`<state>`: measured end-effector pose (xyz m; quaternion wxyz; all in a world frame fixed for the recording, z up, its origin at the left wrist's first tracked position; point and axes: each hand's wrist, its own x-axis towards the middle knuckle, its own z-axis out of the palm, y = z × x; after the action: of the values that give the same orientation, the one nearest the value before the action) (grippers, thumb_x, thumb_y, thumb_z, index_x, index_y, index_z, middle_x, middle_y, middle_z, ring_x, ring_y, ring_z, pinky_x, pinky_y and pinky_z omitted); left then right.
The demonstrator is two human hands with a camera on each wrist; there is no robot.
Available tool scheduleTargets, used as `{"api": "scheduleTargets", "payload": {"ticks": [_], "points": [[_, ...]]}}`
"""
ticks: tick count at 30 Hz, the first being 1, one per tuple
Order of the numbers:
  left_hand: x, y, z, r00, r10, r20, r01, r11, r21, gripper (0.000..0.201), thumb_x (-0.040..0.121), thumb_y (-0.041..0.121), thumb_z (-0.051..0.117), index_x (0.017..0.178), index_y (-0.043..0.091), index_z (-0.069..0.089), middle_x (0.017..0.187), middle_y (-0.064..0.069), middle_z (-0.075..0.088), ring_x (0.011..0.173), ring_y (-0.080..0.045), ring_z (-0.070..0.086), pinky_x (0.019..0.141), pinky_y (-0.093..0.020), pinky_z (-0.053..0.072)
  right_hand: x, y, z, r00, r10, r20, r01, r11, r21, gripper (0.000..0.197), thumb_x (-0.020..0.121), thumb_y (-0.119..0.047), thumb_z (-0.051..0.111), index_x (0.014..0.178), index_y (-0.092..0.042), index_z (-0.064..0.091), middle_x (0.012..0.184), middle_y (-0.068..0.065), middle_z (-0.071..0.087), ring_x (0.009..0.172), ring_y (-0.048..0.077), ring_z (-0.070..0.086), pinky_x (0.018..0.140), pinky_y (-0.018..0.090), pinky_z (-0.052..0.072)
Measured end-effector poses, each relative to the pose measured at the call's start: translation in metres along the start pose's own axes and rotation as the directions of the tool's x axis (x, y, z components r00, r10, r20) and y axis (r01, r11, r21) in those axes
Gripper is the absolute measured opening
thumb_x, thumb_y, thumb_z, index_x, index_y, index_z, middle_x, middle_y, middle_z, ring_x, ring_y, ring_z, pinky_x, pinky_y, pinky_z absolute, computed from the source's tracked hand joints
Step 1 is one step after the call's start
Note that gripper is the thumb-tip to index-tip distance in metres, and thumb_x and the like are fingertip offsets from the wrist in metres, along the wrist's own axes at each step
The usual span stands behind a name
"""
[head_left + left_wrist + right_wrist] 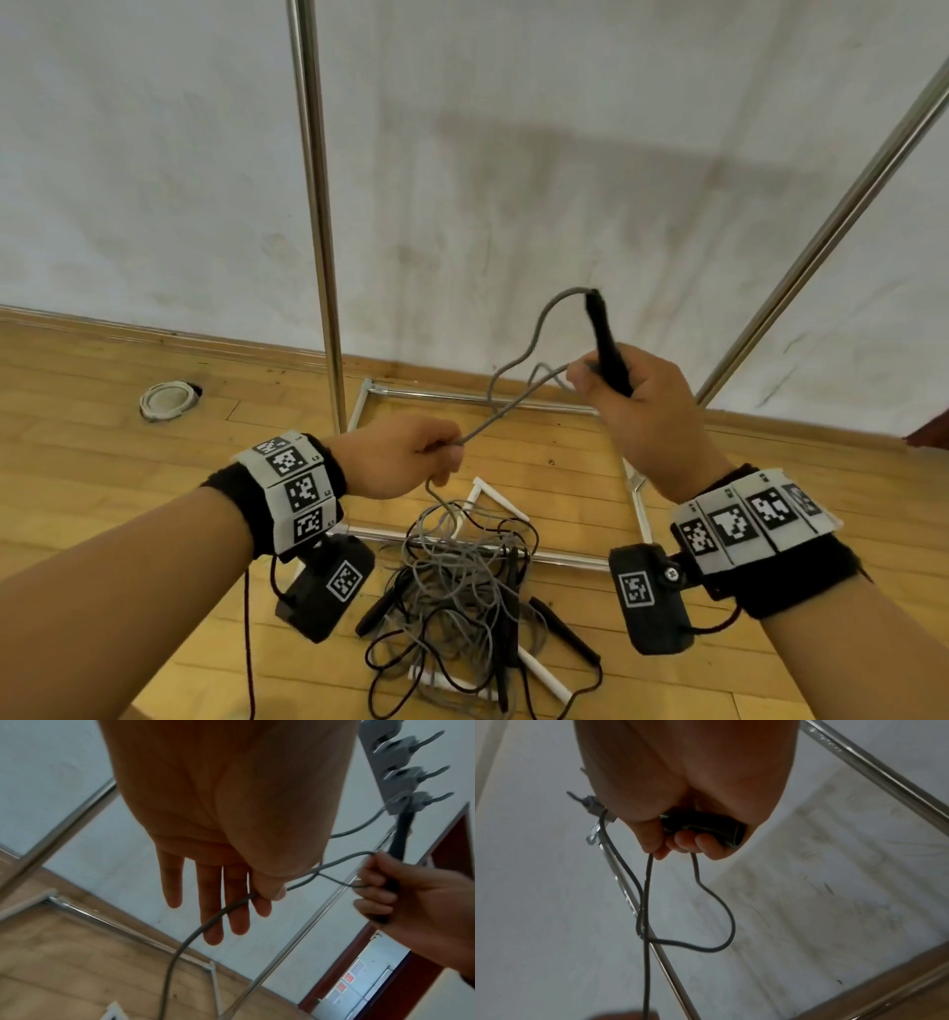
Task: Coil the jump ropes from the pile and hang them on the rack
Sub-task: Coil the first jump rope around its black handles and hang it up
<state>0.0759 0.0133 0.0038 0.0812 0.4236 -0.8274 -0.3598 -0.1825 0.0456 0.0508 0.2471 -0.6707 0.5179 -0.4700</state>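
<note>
My right hand (590, 380) grips the black handle (608, 354) of a grey jump rope (518, 360), upright, with a small loop of the rope held against it. The right wrist view shows the handle (706, 827) in my curled fingers (654, 843) and the loop (721, 923) hanging below. My left hand (441, 452), lower and to the left, pinches the same rope between thumb and forefinger (264, 906); the other fingers are straight. From there the rope drops to the tangled pile (462, 591) on the floor. The rack's steel uprights (318, 205) stand behind.
The pile holds grey and black ropes with black and white handles (544, 673). The rack's base frame (493, 401) lies on the wooden floor against a white wall. A strip of grey hooks (393, 772) sits high on the rack. A white round object (168, 400) lies at left.
</note>
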Motion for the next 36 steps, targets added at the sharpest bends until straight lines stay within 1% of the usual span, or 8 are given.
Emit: {"api": "scheduleTargets", "payload": {"ticks": [5,9,12,15,19,25,30,36], "points": [[-0.001,-0.024,0.0,0.995,-0.086,0.056,0.084,0.996,0.029,0.024,0.105,0.033,0.04,0.09,0.031,0.059,0.092,0.014,0.069,0.084,0.009,0.059,0.081,-0.019,0.042,0.004,0.002,-0.02,0.993,0.084,-0.082,-0.078,0.994,0.079,0.013,0.092,-0.027,0.066,0.081,-0.02,0.066,0.056,-0.012,0.048,0.052,0.01,0.042,0.052,0.029,0.037],[0.003,-0.023,-0.004,0.995,-0.103,-0.014,0.104,0.987,0.12,0.027,0.104,0.033,0.04,0.085,0.031,0.06,0.083,0.009,0.069,0.079,0.0,0.062,0.074,-0.019,0.045,0.0,0.006,-0.026,0.994,0.088,-0.062,-0.084,0.995,0.054,0.021,0.091,-0.036,0.065,0.08,-0.018,0.066,0.056,-0.005,0.046,0.052,0.015,0.04,0.052,0.034,0.035],[0.004,-0.012,-0.01,0.985,-0.055,-0.161,0.08,0.985,0.153,0.026,0.104,0.031,0.043,0.086,0.028,0.063,0.067,0.009,0.058,0.059,0.007,0.054,0.055,-0.01,0.037,-0.001,0.014,-0.029,0.995,0.089,-0.036,-0.093,0.99,-0.107,0.023,0.089,-0.039,0.067,0.074,-0.022,0.068,0.051,-0.008,0.045,0.047,0.01,0.039,0.051,0.033,0.034],[0.003,0.005,-0.017,0.966,0.021,-0.257,0.011,0.993,0.121,0.025,0.102,0.027,0.049,0.092,0.018,0.069,0.058,0.01,0.051,0.052,0.007,0.051,0.054,-0.008,0.038,-0.001,0.026,-0.031,0.986,0.169,-0.002,-0.16,0.928,-0.337,0.014,0.085,-0.04,0.071,0.081,-0.027,0.074,0.054,-0.008,0.057,0.046,0.005,0.047,0.05,0.03,0.04],[-0.003,0.027,-0.014,0.979,0.097,-0.18,-0.065,0.983,0.174,0.024,0.102,0.028,0.05,0.097,0.019,0.071,0.057,0.009,0.052,0.052,0.002,0.05,0.051,-0.013,0.037,-0.002,0.029,-0.027,0.985,0.173,0.022,-0.126,0.792,-0.598,0.014,0.083,-0.036,0.073,0.094,-0.028,0.073,0.079,-0.007,0.067,0.076,0.015,0.062,0.069,0.035,0.052],[-0.004,0.053,-0.001,0.967,0.181,-0.179,-0.141,0.966,0.216,0.032,0.102,0.036,0.046,0.089,0.017,0.067,0.063,0.002,0.058,0.054,-0.013,0.052,0.06,-0.04,0.049,-0.009,0.009,0.001,0.988,0.017,0.155,0.032,0.951,-0.308,0.011,0.088,-0.032,0.071,0.098,-0.028,0.073,0.079,-0.011,0.066,0.072,0.003,0.06,0.064,0.018,0.044],[-0.006,0.059,-0.001,0.949,0.182,-0.256,-0.183,0.983,0.022,0.027,0.103,0.032,0.046,0.089,0.021,0.066,0.068,0.005,0.069,0.057,-0.002,0.066,0.062,-0.031,0.057,-0.015,-0.001,0.021,0.97,0.033,0.242,0.014,0.982,-0.19,0.014,0.095,-0.033,0.061,0.094,-0.025,0.073,0.055,-0.012,0.048,0.049,0.002,0.044,0.05,0.016,0.031],[-0.006,0.048,-0.005,0.941,0.14,-0.308,-0.18,0.978,-0.106,0.022,0.101,0.032,0.051,0.082,0.029,0.063,0.074,0.011,0.07,0.067,-0.005,0.068,0.067,-0.027,0.056,-0.012,-0.005,0.017,0.973,0.052,0.226,-0.009,0.983,-0.186,0.008,0.09,-0.031,0.068,0.083,-0.028,0.07,0.072,0.0,0.07,0.058,0.009,0.059,0.059,0.026,0.046]]}}
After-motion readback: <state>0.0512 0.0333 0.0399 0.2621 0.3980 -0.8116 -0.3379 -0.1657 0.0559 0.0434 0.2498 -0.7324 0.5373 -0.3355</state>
